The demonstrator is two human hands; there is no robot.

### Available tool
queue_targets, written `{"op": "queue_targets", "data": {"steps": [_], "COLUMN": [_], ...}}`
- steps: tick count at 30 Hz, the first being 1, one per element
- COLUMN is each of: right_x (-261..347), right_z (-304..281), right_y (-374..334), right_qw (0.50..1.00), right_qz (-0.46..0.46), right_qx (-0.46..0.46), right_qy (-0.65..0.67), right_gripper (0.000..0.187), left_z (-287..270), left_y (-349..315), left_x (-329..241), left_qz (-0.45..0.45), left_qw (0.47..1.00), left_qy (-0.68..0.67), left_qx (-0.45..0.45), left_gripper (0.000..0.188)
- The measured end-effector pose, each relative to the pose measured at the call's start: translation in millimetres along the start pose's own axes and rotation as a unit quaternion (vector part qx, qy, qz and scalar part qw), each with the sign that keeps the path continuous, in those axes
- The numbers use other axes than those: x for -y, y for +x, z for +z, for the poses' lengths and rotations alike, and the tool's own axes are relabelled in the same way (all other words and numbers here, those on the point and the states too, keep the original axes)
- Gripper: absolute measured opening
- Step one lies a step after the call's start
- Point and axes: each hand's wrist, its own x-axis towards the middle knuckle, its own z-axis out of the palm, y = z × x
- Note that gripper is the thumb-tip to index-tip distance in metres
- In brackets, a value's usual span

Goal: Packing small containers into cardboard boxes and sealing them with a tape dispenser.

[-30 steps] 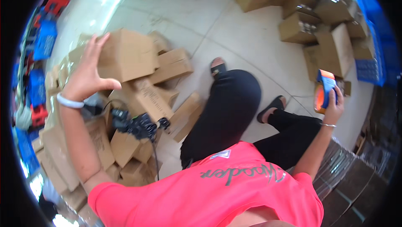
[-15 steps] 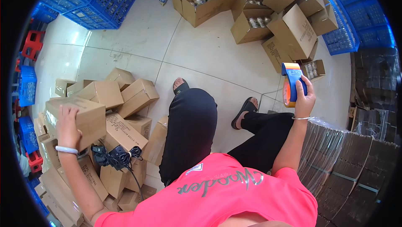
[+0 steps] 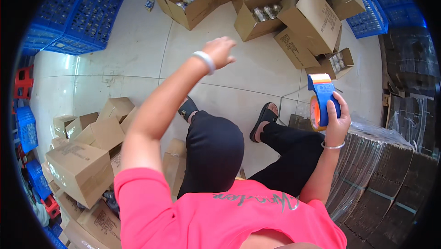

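My right hand (image 3: 339,116) grips a blue tape dispenser (image 3: 325,100) with an orange-cored roll of tape in it, held up at the right near the strapped stacks. Over the floor in front of me my left hand (image 3: 219,52) reaches out, slightly blurred, with nothing in it and the thumb apart from the fingers. Its nearest things are the open cartons (image 3: 193,8) ahead, filled with shiny round items in clear wrap. A closed brown carton (image 3: 80,168) rests on top of the pile at my left, where no hand touches it.
Beyond the pile, blue plastic crates (image 3: 87,15) stand at the far left. A large open carton (image 3: 317,17) leans among others at the far right. Strapped stacks of flat cardboard (image 3: 367,166) rise beside my right arm. Red crates (image 3: 23,81) line the left edge.
My left hand has let go of the carton on the left pile and swung forward and right toward the open cartons. The tape dispenser stays in my right hand.
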Motion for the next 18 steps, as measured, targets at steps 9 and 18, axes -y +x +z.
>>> {"op": "queue_targets", "data": {"steps": [9, 18], "right_x": [7.1, -0.3], "right_z": [12.5, 19.4], "right_y": [-5.2, 6.1], "right_qw": [0.997, 0.992], "right_qz": [0.024, 0.034], "right_qx": [0.043, 0.078], "right_qy": [-0.065, -0.096], "right_gripper": [0.031, 0.032], "left_z": [104.6, 120.9], "left_y": [196.3, 113.3], "left_x": [-10.1, 51.8], "left_qz": [-0.072, -0.007], "left_qw": [0.985, 0.988], "left_qy": [0.083, 0.097], "left_qx": [-0.13, -0.122], "left_gripper": [0.023, 0.01]}}
